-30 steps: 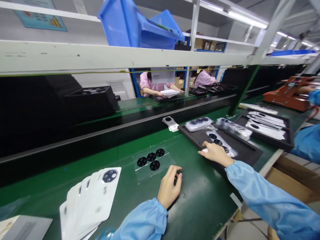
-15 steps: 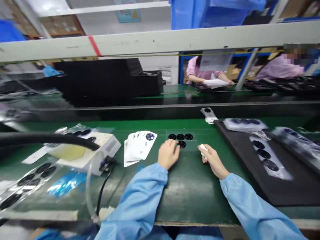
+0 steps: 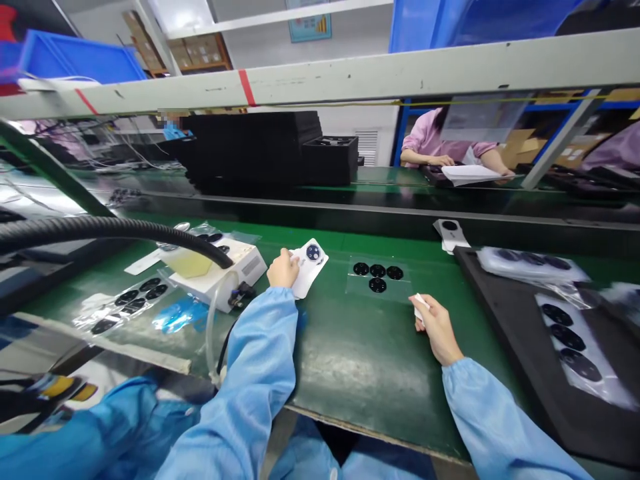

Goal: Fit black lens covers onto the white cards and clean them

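My left hand (image 3: pixel 282 269) is closed on the stack of white phone back covers (image 3: pixel 309 265), whose top cover shows a round dark camera ring. My right hand (image 3: pixel 434 321) is curled around a small white piece (image 3: pixel 419 304) that pokes out above the thumb. Between the hands, a clear film sheet (image 3: pixel 379 280) carrying several black round lens rings lies flat on the green bench. Both sleeves are light blue.
A white box-shaped device (image 3: pixel 235 267) with a black corrugated hose (image 3: pixel 100 230) stands to the left. More film sheets of black rings (image 3: pixel 127 303) lie at far left. A black tray (image 3: pixel 560 347) with bagged rings sits on the right. Other people work beyond the conveyor (image 3: pixel 400 217).
My left hand left the film sheet, moved left and gripped the stack of white covers. My right hand came off the black tray holding the small white piece. The view swung left.
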The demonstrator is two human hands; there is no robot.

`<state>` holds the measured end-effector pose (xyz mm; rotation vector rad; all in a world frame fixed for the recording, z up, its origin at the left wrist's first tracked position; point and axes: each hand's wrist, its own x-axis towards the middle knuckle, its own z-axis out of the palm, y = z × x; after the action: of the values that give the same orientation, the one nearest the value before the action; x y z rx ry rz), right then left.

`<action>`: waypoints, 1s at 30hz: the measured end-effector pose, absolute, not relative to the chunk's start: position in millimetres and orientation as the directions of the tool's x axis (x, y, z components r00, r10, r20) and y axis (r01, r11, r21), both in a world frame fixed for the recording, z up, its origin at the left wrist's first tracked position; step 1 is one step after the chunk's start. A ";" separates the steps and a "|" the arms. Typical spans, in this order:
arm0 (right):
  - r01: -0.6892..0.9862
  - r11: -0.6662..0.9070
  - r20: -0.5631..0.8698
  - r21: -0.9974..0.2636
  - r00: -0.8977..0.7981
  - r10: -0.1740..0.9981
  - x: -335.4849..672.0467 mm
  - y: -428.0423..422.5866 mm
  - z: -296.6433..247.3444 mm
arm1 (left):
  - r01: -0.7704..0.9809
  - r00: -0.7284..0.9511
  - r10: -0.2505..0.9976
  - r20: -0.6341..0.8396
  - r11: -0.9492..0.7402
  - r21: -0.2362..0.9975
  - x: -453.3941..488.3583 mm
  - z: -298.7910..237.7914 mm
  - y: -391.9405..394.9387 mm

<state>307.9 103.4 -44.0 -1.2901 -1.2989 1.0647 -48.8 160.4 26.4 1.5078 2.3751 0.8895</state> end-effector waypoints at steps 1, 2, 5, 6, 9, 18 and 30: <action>0.153 0.061 0.067 -0.986 0.038 0.997 307.8 103.0 -43.7 | 0.737 -0.452 0.879 0.151 0.273 0.618 -46.5 31.6 156.6; 0.170 0.070 0.077 -0.983 0.031 0.997 307.5 102.4 -43.0 | 0.716 -0.423 0.894 0.150 0.228 0.660 -41.6 35.5 150.5; 0.238 0.101 0.105 -0.966 0.004 0.994 306.6 98.9 -38.7 | 0.639 -0.236 0.962 0.135 0.050 0.768 -8.9 33.5 119.2; 0.268 0.113 0.116 -0.957 -0.006 0.993 306.2 97.3 -36.5 | 0.610 -0.158 0.980 0.125 -0.002 0.792 6.8 27.6 105.6; 0.386 0.169 0.158 -0.907 -0.062 0.986 304.9 91.1 -29.1 | 0.547 0.050 0.996 0.076 -0.091 0.832 55.0 0.6 63.6; 0.641 0.454 0.188 -0.618 -0.440 0.878 296.9 72.3 -24.1 | 0.683 0.241 0.968 0.074 -0.223 0.696 82.8 -11.8 27.9; 0.706 0.550 0.175 -0.446 -0.533 0.828 295.9 74.4 -26.5 | 0.601 0.560 0.817 0.135 -0.513 0.613 91.4 -30.4 124.8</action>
<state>295.9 74.4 -26.5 -1.2555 -2.4233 0.4585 91.4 124.8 -30.4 2.2886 1.1381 0.5655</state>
